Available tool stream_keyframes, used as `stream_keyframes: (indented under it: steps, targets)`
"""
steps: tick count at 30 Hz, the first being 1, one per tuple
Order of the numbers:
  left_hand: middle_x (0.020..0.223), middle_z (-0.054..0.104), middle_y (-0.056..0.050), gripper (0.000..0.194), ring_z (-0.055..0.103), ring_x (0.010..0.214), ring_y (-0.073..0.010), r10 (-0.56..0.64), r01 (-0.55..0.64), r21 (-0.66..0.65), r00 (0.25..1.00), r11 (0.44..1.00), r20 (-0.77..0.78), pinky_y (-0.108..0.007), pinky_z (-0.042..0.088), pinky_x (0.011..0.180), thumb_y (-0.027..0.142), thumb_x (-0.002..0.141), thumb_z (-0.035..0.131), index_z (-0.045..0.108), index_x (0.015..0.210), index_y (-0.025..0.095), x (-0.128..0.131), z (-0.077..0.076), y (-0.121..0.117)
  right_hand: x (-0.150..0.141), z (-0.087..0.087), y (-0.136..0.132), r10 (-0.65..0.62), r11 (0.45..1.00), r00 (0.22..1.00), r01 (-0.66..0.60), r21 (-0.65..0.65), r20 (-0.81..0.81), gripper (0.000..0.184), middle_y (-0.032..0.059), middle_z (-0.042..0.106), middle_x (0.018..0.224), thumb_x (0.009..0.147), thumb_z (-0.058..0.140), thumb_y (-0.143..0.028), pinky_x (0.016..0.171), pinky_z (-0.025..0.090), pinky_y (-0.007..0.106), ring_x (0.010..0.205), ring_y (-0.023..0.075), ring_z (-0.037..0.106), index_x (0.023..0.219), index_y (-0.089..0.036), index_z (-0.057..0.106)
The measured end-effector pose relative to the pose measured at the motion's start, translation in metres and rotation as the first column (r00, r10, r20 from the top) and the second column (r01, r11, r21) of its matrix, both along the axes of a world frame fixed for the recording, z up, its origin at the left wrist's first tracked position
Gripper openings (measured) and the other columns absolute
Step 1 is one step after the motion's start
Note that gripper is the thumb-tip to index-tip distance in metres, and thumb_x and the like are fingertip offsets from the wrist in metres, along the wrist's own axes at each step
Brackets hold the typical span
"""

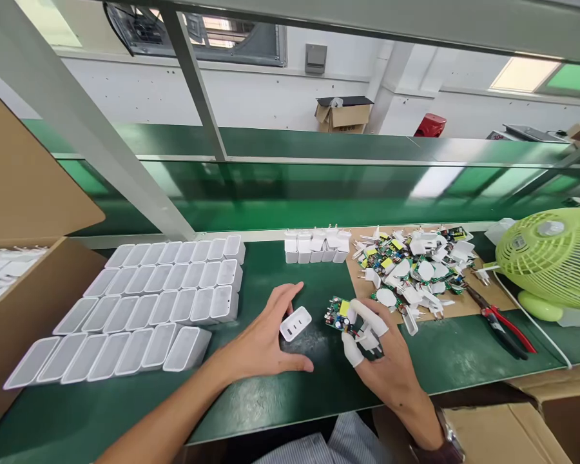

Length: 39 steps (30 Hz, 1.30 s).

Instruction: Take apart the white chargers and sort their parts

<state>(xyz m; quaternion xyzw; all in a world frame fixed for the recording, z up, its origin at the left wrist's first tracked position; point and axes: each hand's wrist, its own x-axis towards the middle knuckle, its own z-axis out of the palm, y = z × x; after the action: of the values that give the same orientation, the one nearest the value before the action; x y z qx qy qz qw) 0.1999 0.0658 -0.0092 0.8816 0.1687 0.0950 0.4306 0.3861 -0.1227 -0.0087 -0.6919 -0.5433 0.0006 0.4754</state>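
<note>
My left hand is open, thumb and index finger spread apart. Between them is a white charger housing with port slots in its visible face; whether the palm touches it is hidden. White finger cots cover several fingertips of my right hand, which is closed on a charger circuit board with a yellow part. A white plug piece shows among those fingers. To the right lies a heap of circuit boards with white plug pieces on a cardboard sheet.
Rows of open white housings stand at left, beside a cardboard box. A small group of plug-topped chargers stands at the back. Red-handled pliers and a green fan are at right. A metal beam slants across the left.
</note>
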Motion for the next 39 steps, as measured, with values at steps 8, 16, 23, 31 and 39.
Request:
stream_keyframes:
  steps: [8, 16, 23, 31, 39]
  targets:
    - [0.13, 0.061, -0.011, 0.068, 0.055, 0.12, -0.0283, -0.075, 0.06, 0.121, 0.99, 0.991, 0.12, -0.046, 0.05, 0.105, 0.029, 0.082, 0.088, 0.054, 0.14, 0.024, 0.008, -0.001, -0.004, -0.017, 0.004, -0.008, 0.035, 0.999, 0.999, -0.035, 0.037, -0.015, 0.064, 0.0137, 0.061, 0.136, 0.093, 0.064, -0.015, 0.103, 0.058, 0.041, 0.125, 0.0255, 0.063, 0.153, -0.023, 0.043]
    - [0.126, 0.057, -0.013, 0.055, 0.053, 0.116, -0.028, -0.064, -0.033, 0.333, 0.959, 0.942, 0.275, -0.042, 0.052, 0.098, 0.022, 0.094, 0.074, 0.049, 0.143, 0.024, 0.007, -0.01, -0.01, -0.037, 0.008, -0.006, 0.066, 0.998, 0.986, -0.062, -0.031, 0.151, 0.071, 0.0157, 0.064, 0.132, 0.094, 0.059, -0.009, 0.093, 0.063, 0.045, 0.116, 0.0278, 0.067, 0.159, -0.026, 0.035]
    - [0.124, 0.055, -0.012, 0.053, 0.053, 0.115, -0.0274, -0.06, -0.041, 0.351, 0.961, 0.935, 0.271, -0.042, 0.052, 0.097, 0.018, 0.094, 0.071, 0.049, 0.142, 0.024, 0.008, -0.008, -0.011, -0.04, 0.014, -0.001, 0.05, 0.996, 0.982, -0.035, -0.083, 0.184, 0.071, 0.0166, 0.065, 0.125, 0.096, 0.057, -0.011, 0.087, 0.065, 0.045, 0.106, 0.0278, 0.068, 0.16, -0.021, 0.029]
    - [0.125, 0.053, -0.012, 0.054, 0.051, 0.116, -0.0268, -0.065, -0.035, 0.362, 0.964, 0.931, 0.26, -0.04, 0.051, 0.098, 0.015, 0.094, 0.071, 0.047, 0.142, 0.022, 0.008, -0.011, -0.012, -0.041, 0.014, 0.004, 0.065, 0.996, 0.97, -0.048, -0.077, 0.234, 0.071, 0.0191, 0.066, 0.124, 0.095, 0.056, -0.009, 0.085, 0.065, 0.046, 0.107, 0.0291, 0.065, 0.16, -0.014, 0.029]
    - [0.122, 0.054, -0.012, 0.05, 0.053, 0.112, -0.0275, -0.06, -0.044, 0.369, 0.962, 0.929, 0.267, -0.042, 0.051, 0.096, 0.022, 0.096, 0.071, 0.048, 0.14, 0.023, 0.01, -0.01, -0.013, -0.038, 0.013, 0.004, 0.063, 0.993, 0.98, -0.043, -0.107, 0.19, 0.076, 0.0175, 0.065, 0.127, 0.096, 0.055, -0.012, 0.084, 0.065, 0.047, 0.107, 0.0292, 0.067, 0.164, -0.021, 0.023]
